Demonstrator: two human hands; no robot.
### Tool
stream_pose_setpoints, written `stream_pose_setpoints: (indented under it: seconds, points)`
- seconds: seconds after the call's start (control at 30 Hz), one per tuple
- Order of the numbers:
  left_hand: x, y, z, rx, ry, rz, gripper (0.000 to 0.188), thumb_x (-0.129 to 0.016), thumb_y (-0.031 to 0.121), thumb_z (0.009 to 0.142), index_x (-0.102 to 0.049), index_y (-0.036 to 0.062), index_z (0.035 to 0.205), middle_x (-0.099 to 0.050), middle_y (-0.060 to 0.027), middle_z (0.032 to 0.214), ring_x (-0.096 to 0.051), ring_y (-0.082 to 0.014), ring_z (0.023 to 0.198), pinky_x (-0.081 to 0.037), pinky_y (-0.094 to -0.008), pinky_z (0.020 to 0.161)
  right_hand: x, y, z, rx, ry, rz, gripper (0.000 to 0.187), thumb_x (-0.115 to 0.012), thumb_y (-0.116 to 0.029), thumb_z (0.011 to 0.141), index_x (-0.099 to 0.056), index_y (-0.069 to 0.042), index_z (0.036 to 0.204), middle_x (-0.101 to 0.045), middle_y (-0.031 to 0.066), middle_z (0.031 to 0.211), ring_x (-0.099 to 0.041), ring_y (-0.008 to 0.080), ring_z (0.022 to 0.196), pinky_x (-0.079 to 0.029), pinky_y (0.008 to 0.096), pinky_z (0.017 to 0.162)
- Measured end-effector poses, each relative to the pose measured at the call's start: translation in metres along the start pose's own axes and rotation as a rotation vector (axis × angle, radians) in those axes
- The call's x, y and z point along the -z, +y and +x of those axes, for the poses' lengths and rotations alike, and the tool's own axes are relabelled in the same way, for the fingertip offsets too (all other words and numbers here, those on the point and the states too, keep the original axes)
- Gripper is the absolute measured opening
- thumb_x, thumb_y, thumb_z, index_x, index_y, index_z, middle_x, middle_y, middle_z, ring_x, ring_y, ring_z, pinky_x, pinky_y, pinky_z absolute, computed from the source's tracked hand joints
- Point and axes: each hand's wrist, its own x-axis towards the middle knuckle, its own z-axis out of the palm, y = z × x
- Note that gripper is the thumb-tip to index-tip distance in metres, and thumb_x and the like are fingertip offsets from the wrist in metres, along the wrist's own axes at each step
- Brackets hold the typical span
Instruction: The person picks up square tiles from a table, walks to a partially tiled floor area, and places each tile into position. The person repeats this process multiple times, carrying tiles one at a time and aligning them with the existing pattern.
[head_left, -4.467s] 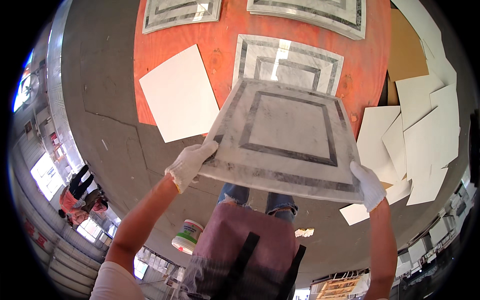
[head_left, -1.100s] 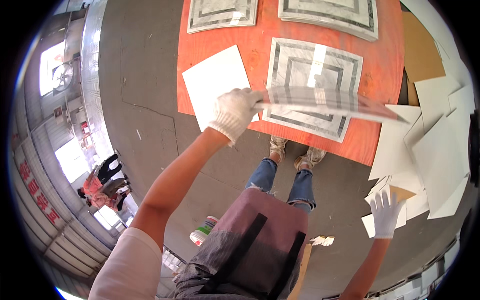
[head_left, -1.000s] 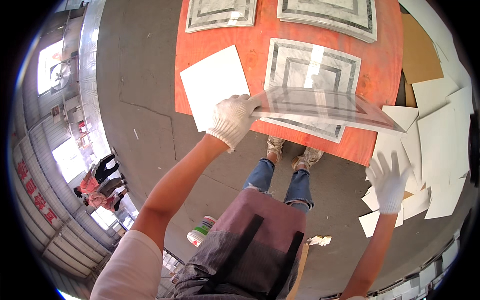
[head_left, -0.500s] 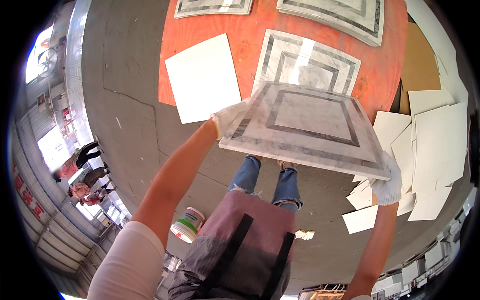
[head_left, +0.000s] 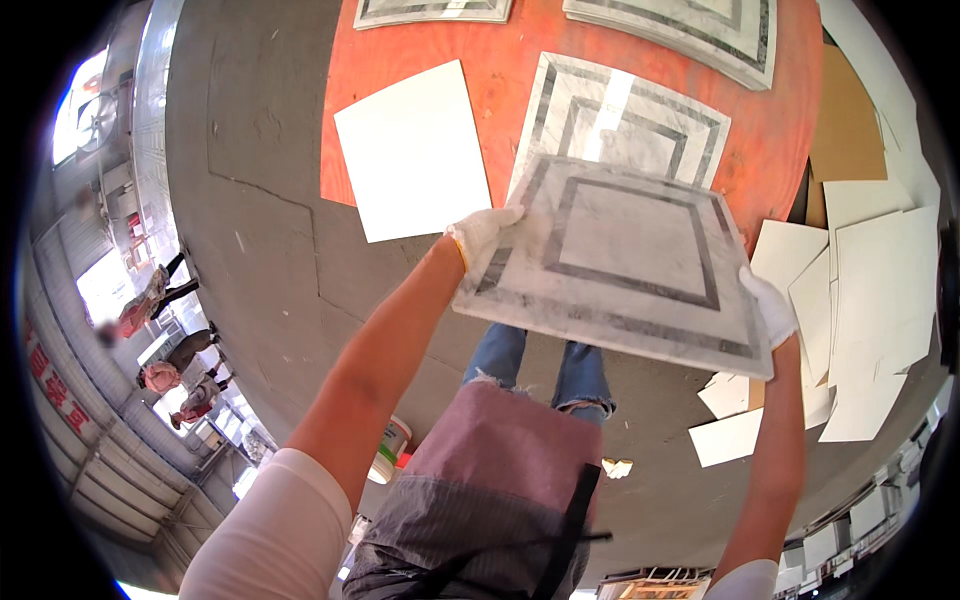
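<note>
Between my two hands is a square marble tile [head_left: 630,235], white-grey with a dark inlaid square band and a dark border, tilted in front of my legs. My left hand [head_left: 485,232], in a white glove, grips its left edge, with the thumb on the top face. The right hand [head_left: 770,308], gloved too, holds the right edge; most of its fingers are hidden behind the tile. Just beyond the held tile, a similar marble tile [head_left: 650,105] lies on the orange board [head_left: 490,95], partly covered from view. A white sheet [head_left: 415,150] lies left of it, overhanging the board's near edge.
More patterned tiles [head_left: 690,25] are stacked at the board's far side. White sheets [head_left: 880,290] and a brown sheet [head_left: 845,125] lie scattered on the right. A bucket [head_left: 390,450] stands on the floor by my left arm. Several people [head_left: 185,360] are far off left.
The tile has shifted slightly right and tilted more toward me. My left hand has slid along its edge with the thumb on top; my right hand has moved farther up the right edge.
</note>
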Motion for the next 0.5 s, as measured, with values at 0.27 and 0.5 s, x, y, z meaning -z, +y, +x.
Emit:
stream_pose_setpoints:
  seconds: [0.27,0.5]
  points:
    - [0.06,-0.093,-0.059,-0.15,-0.15,-0.06,0.042,-0.053,0.026,0.095,-0.05,-0.0011,0.127,-0.062,-0.008,0.113,-0.061,-0.0161,0.097,-0.05,-0.0322,0.085,-0.021,0.137,-0.073,0.196,0.027,-0.044,0.048,-0.052,-0.03,0.096,-0.047,0.0,0.133,-0.057,0.0051,0.126,-0.053,0.0155,0.115,-0.042,0.0311,0.098]
    - [0.1,-0.15,-0.209,-0.231,-0.049,0.135,0.035,-0.059,0.022,0.09,-0.053,0.0011,0.118,-0.06,0.0001,0.091,-0.055,-0.0068,0.078,-0.049,-0.0252,0.07,-0.104,0.219,-0.191,0.292,0.252,-0.127,0.028,-0.054,-0.017,0.093,-0.056,-0.002,0.116,-0.061,0.0038,0.106,-0.059,0.0127,0.094,-0.047,0.0273,0.085]
